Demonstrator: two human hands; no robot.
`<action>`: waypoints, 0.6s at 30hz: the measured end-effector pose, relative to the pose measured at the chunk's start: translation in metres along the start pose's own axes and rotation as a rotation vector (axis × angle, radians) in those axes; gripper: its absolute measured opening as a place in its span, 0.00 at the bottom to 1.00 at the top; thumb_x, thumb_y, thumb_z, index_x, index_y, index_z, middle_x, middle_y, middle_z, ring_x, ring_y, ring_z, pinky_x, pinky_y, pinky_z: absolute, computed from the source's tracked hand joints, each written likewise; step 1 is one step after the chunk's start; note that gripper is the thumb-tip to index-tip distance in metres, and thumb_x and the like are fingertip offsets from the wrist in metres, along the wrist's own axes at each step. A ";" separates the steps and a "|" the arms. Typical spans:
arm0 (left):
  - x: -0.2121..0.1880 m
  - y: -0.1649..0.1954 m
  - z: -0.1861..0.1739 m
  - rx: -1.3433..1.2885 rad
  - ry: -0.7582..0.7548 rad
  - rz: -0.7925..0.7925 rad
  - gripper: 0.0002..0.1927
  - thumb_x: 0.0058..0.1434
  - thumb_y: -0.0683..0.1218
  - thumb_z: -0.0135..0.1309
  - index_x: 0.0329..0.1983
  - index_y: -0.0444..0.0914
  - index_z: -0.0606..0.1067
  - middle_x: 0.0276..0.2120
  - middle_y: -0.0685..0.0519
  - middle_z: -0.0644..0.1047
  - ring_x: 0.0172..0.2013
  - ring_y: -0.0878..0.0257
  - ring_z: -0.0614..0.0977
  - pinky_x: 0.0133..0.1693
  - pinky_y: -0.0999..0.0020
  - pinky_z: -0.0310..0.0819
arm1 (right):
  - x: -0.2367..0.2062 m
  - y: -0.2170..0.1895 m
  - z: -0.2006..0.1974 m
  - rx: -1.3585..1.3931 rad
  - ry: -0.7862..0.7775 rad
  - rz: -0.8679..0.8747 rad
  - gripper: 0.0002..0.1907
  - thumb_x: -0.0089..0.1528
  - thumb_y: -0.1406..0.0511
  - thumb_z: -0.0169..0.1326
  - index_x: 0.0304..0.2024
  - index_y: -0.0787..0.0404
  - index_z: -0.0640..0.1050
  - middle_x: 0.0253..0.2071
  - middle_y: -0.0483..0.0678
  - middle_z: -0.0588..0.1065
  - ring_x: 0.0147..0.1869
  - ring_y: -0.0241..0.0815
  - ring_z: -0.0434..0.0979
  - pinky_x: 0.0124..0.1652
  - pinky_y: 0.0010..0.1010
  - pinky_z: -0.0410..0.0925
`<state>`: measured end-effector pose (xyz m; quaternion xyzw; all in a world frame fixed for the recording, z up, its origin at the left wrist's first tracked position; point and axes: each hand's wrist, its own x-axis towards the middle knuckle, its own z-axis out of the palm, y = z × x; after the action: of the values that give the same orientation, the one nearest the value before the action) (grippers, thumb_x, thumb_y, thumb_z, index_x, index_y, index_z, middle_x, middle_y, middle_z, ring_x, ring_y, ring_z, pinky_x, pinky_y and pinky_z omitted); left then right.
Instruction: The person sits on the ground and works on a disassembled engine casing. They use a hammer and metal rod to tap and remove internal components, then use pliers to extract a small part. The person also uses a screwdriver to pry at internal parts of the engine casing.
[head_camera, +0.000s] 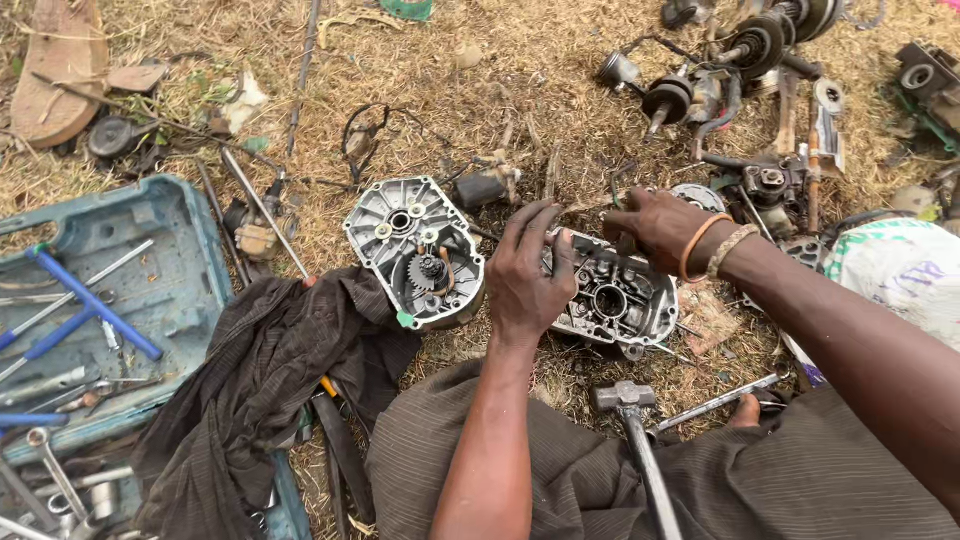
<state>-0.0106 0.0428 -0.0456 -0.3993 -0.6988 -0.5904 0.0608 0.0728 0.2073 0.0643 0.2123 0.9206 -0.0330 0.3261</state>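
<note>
1. Left hand (527, 272): fingers curled over the near left edge of a grey engine casing half (612, 298), gripping it.
2. Right hand (655, 222): closed on the casing's far rim.
3. Casing: flat on dry grass, between the knees.
4. Second casing half (415, 250): just left, small gear inside.
5. Hammer (628, 402): near, below the casing.
6. Open teal toolbox (165, 262): far left, dark cloth (262, 390) beside.

Hammer (628, 400) lies before engine casing (615, 300); toolbox (150, 290) far left.
</note>
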 end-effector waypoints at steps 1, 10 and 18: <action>0.001 0.000 0.000 -0.025 -0.018 -0.024 0.16 0.70 0.46 0.53 0.56 0.33 0.76 0.54 0.41 0.79 0.42 0.52 0.87 0.43 0.61 0.87 | -0.001 0.004 0.003 -0.066 0.105 -0.151 0.41 0.57 0.48 0.59 0.69 0.54 0.70 0.59 0.64 0.74 0.54 0.56 0.79 0.50 0.43 0.75; -0.002 -0.002 0.002 -0.011 -0.007 -0.094 0.15 0.69 0.44 0.51 0.55 0.33 0.77 0.54 0.42 0.79 0.43 0.53 0.87 0.43 0.64 0.88 | -0.002 -0.001 0.032 0.230 0.190 0.133 0.20 0.67 0.52 0.50 0.53 0.55 0.80 0.41 0.54 0.82 0.39 0.50 0.82 0.45 0.43 0.76; 0.008 -0.004 -0.015 -0.113 0.257 -0.328 0.11 0.70 0.42 0.51 0.52 0.37 0.79 0.51 0.47 0.82 0.44 0.59 0.87 0.44 0.65 0.86 | 0.016 -0.075 0.080 0.448 0.151 0.204 0.27 0.63 0.43 0.54 0.44 0.57 0.84 0.29 0.55 0.81 0.30 0.50 0.80 0.36 0.43 0.73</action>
<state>-0.0242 0.0340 -0.0399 -0.2045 -0.7067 -0.6767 0.0302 0.0778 0.1294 -0.0136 0.3729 0.8858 -0.1871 0.2032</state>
